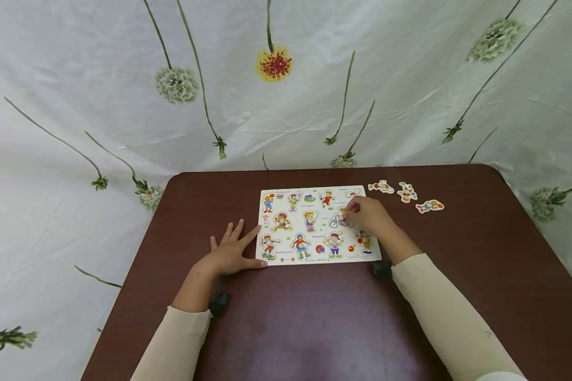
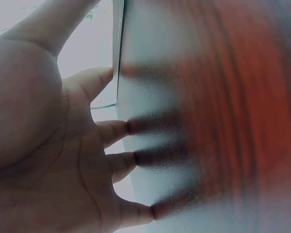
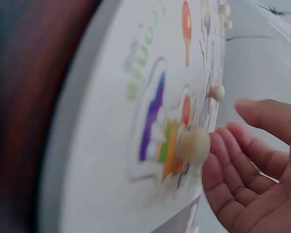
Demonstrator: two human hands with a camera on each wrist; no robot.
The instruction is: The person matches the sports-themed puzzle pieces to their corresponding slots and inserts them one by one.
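A white puzzle board (image 1: 324,235) printed with sports words lies on the table, with several knobbed figure pieces in it. My left hand (image 1: 229,254) spreads its fingers at the board's left edge, the forefinger and thumb touching it. In the left wrist view, the fingertips (image 2: 119,167) rest on the tabletop. My right hand (image 1: 371,216) is over the board's right side, beside the cyclist piece (image 1: 339,220). The right wrist view shows its thumb and bent fingers (image 3: 257,179) apart, close to a wooden knob (image 3: 216,92), gripping nothing. A nearer knob (image 3: 195,146) stands on the table-tennis figure.
Three loose figure pieces lie on the table right of the board: one (image 1: 381,186) by its top corner, another (image 1: 407,192) beyond it, the third (image 1: 430,206) farthest right. A flower-printed white cloth (image 1: 286,116) hangs behind the brown table (image 1: 481,238).
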